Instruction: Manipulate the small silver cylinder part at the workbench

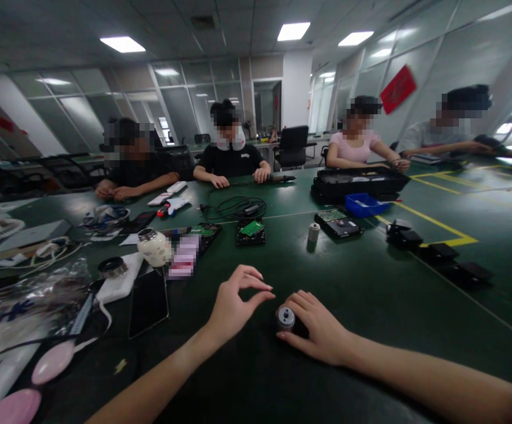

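Observation:
My right hand [320,330] is curled round a small silver cylindrical part [286,318] that stands on the dark green table [362,294]. My left hand [237,303] hovers just left of the part, thumb and forefinger pinched together with the other fingers raised. Whether anything is between the pinched fingertips I cannot make out.
A black phone [148,301], a white charger [121,281] and a white jar [154,246] lie to the left. Circuit boards [250,231], a small metal cylinder [313,232], a blue tray [364,205] and black cases [441,253] lie further off. Several people sit across the table.

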The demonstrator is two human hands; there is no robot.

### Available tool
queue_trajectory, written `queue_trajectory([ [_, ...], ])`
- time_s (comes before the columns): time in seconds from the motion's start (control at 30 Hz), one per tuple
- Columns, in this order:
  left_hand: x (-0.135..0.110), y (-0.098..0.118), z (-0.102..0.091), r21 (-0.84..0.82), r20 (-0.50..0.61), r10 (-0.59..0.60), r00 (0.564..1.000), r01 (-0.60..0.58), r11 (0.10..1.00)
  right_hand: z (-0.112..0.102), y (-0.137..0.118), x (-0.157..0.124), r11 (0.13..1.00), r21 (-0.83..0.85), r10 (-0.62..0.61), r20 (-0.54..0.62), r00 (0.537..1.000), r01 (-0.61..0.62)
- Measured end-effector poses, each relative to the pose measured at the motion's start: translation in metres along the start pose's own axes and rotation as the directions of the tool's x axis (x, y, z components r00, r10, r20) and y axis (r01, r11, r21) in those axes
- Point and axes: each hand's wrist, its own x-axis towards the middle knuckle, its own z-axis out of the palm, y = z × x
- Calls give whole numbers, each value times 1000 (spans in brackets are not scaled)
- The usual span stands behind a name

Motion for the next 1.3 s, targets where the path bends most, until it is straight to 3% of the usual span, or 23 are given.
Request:
queue_trajectory([
  [0.07,-7,21,7,-95,95,27,995,-19,995,1,1,0,1000,-12,-7,-2,1000,7],
  [0.17,-14,35,14,-174,195,-20,981,54,983,1,2,0,1000,-16,-16,2,1000,16],
  [0.3,-15,32,15,-223,194,-59,979,102,970,0,0,1,1000,-17,-17,7,1000,17],
  [0.63,-14,30,16,-147,189,-15,982,44,988,2,1,0,1000,-9,-12,-12,1000,12],
  [0.83,-15,33,9,-124,272,100,957,-68,990,4,2,-2,1000,-10,-8,-25,1000,8],
  [1.07,-18,28,18,-32,154,-30,988,36,999,1,-1,0,1000,1,3,-11,1000,-3],
  [1.2,-14,28,18,-55,135,7,991,1,998,0,-2,0,1000,-1,7,1,1000,-7],
  [1.3,-3,13,6,-7,-27,11,1000,-11,1000,-2,-3,0,1000,0,15,1,1000,-15],
])
